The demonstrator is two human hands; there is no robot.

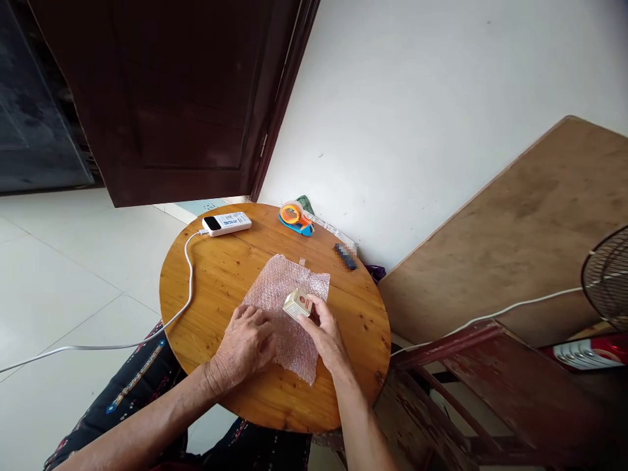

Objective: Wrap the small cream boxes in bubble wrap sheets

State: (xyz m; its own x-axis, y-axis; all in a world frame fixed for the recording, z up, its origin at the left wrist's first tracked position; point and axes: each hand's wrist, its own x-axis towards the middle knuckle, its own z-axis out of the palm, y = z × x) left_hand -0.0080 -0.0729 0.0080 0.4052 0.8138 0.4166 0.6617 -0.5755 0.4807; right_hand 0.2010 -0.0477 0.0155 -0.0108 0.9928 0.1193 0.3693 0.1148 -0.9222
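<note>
A sheet of bubble wrap (282,278) lies spread on the round wooden table (196,327). Over its middle, my right hand (326,330) grips a small cream-coloured box (297,304) between thumb and fingers; the box has a dark red mark and printing on it. My left hand (248,337) rests on the left edge of the bubble wrap, back of the hand upward. Its fingers are curled onto the wrap, and their tips are partly hidden.
Along the table's far side are a white device (228,224) with a plugged-in cable (190,275), an orange and blue tape dispenser (297,219) and a blurred dark object (345,256). A wooden chair (471,392) and a fan (608,278) stand to the right.
</note>
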